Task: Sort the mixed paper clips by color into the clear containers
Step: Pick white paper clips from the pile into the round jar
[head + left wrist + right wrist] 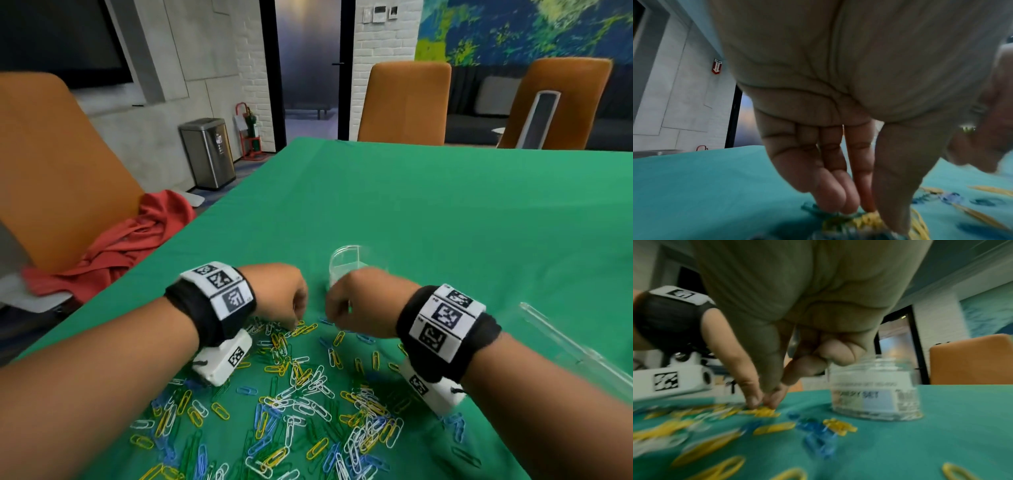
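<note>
Touching left hand (281,294): paper clips (301,329) (yellow)

Head view: even, bright indoor light; soft shadows under the forearms on the tabletop (445,205); faint glare on the clear container (346,262); straight lines bow at the edges. Left wrist view: palm dim and shaded, fingers (830,194) and clips (869,219) smeared. Right wrist view: heavy motion blur, clips streaked, container label unreadable, palm in shadow.
</note>
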The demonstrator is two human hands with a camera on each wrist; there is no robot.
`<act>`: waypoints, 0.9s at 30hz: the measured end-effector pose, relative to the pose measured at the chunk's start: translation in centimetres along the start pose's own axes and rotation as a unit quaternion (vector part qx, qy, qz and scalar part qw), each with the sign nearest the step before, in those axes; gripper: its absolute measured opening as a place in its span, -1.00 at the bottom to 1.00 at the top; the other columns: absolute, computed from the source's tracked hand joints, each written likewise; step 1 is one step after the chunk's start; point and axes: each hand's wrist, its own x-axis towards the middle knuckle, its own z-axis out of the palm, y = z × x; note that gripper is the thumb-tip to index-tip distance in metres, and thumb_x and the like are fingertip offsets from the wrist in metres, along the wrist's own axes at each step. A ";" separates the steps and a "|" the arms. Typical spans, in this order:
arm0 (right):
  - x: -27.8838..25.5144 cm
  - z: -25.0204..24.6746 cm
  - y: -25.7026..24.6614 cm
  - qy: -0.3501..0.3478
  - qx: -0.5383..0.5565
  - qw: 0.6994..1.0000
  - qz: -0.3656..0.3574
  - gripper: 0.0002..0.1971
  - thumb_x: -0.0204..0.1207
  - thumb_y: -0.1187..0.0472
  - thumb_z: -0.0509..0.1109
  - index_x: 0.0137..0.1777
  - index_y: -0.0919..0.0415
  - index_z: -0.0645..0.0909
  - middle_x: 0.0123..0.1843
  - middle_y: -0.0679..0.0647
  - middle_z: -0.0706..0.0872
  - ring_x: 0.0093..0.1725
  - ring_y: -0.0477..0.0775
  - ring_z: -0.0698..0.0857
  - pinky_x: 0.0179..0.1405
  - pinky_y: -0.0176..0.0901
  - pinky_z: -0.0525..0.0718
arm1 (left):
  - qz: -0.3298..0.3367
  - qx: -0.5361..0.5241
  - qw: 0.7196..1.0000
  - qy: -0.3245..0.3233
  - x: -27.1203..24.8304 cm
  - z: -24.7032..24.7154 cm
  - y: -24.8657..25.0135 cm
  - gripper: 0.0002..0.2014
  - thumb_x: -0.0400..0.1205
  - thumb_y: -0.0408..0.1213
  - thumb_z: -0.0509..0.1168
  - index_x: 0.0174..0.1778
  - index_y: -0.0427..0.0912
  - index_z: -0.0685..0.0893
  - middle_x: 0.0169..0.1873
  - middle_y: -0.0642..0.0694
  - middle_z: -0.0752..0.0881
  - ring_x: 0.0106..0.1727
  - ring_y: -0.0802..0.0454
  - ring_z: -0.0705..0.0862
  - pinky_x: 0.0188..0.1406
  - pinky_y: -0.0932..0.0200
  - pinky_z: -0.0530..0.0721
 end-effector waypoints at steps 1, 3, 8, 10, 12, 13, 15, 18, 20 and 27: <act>-0.1 0.6 -0.7 -0.049 -0.011 0.999 -0.011 -0.87 0.44 0.15 0.43 -0.07 -0.02 0.77 -0.13 -0.08 0.79 -0.13 0.00 0.71 -0.08 -0.19 0.67 | -0.008 0.004 1.000 0.003 -0.2 0.6 -0.3 -0.84 0.50 -0.12 0.54 -0.04 0.01 0.80 -0.32 0.18 0.70 -0.24 0.15 0.68 -0.31 0.28 0.51; -0.3 1.3 -1.4 -0.087 -0.021 0.996 -0.012 -0.84 0.43 0.09 0.49 0.01 -0.04 0.77 -0.09 -0.11 0.79 -0.08 -0.01 0.71 -0.10 -0.23 0.63 | -0.037 -0.013 0.999 0.026 -0.5 1.3 -1.3 -0.84 0.48 -0.09 0.56 -0.08 0.04 0.77 -0.32 0.17 0.70 -0.23 0.12 0.70 -0.28 0.24 0.53; -0.2 2.2 -1.6 -0.090 -0.047 0.995 0.027 -0.76 0.39 0.00 0.55 0.04 -0.06 0.70 -0.08 -0.13 0.73 -0.13 -0.01 0.59 -0.16 -0.24 0.56 | -0.066 -0.066 0.993 0.075 -1.6 1.7 -3.1 -0.95 0.53 -0.16 0.50 -0.18 0.03 0.75 -0.36 0.19 0.70 -0.24 0.15 0.69 -0.18 0.21 0.61; -0.3 2.5 -1.5 -0.088 -0.051 0.994 0.029 -0.77 0.40 0.00 0.54 0.03 -0.04 0.69 -0.04 -0.08 0.75 -0.11 0.02 0.61 -0.11 -0.21 0.62 | -0.064 -0.066 0.992 0.083 -2.0 1.8 -3.4 -0.96 0.57 -0.21 0.43 -0.16 0.02 0.78 -0.32 0.19 0.73 -0.17 0.13 0.73 -0.09 0.20 0.66; -0.3 2.7 -1.5 -0.084 -0.057 0.994 0.037 -0.74 0.41 -0.04 0.53 0.07 -0.04 0.67 0.00 -0.06 0.74 -0.04 0.06 0.66 -0.08 -0.18 0.64 | -0.068 -0.071 0.992 0.081 -2.3 2.1 -3.5 -0.93 0.58 -0.23 0.40 -0.13 0.04 0.78 -0.30 0.21 0.73 -0.14 0.15 0.73 -0.04 0.20 0.68; -0.3 2.7 -1.4 -0.080 -0.063 0.994 0.043 -0.70 0.41 -0.07 0.52 0.10 -0.04 0.65 0.03 -0.05 0.73 0.00 0.09 0.67 -0.06 -0.16 0.65 | -0.069 -0.074 0.992 0.079 -2.4 2.2 -3.6 -0.94 0.57 -0.20 0.42 -0.12 0.05 0.79 -0.30 0.22 0.72 -0.14 0.16 0.73 -0.02 0.19 0.69; -0.3 2.8 -1.3 -0.068 -0.072 0.994 0.050 -0.64 0.40 -0.12 0.51 0.14 -0.04 0.62 0.06 -0.03 0.70 0.04 0.12 0.67 -0.04 -0.13 0.67 | -0.063 -0.081 0.992 0.078 -2.6 2.5 -3.5 -0.91 0.52 -0.07 0.50 -0.12 0.06 0.80 -0.28 0.22 0.73 -0.15 0.18 0.73 -0.01 0.17 0.71; -0.2 3.0 -1.3 -0.057 -0.070 0.995 0.048 -0.66 0.37 -0.11 0.52 0.09 -0.04 0.60 0.02 -0.04 0.67 -0.02 0.12 0.67 -0.06 -0.07 0.71 | -0.058 -0.063 0.993 0.078 -2.8 2.7 -3.1 -0.81 0.47 0.06 0.52 -0.10 0.07 0.81 -0.26 0.20 0.75 -0.17 0.18 0.72 -0.10 0.20 0.68; -0.3 3.1 -1.4 -0.066 -0.074 0.994 0.047 -0.74 0.41 -0.07 0.49 0.05 -0.04 0.64 -0.02 -0.03 0.69 -0.04 0.13 0.67 -0.09 -0.11 0.69 | -0.060 -0.053 0.994 0.081 -2.9 2.6 -2.8 -0.89 0.51 -0.06 0.46 -0.10 0.06 0.81 -0.27 0.18 0.76 -0.17 0.14 0.72 -0.11 0.22 0.67; -0.7 2.7 -2.0 -0.075 -0.090 0.993 0.033 -0.81 0.47 -0.02 0.42 0.04 -0.01 0.70 -0.03 -0.02 0.75 -0.03 0.12 0.70 -0.06 -0.12 0.70 | -0.046 -0.013 0.994 0.102 -2.6 3.0 -1.6 -0.87 0.52 0.01 0.44 -0.19 0.05 0.77 -0.34 0.16 0.72 -0.23 0.12 0.68 -0.22 0.22 0.58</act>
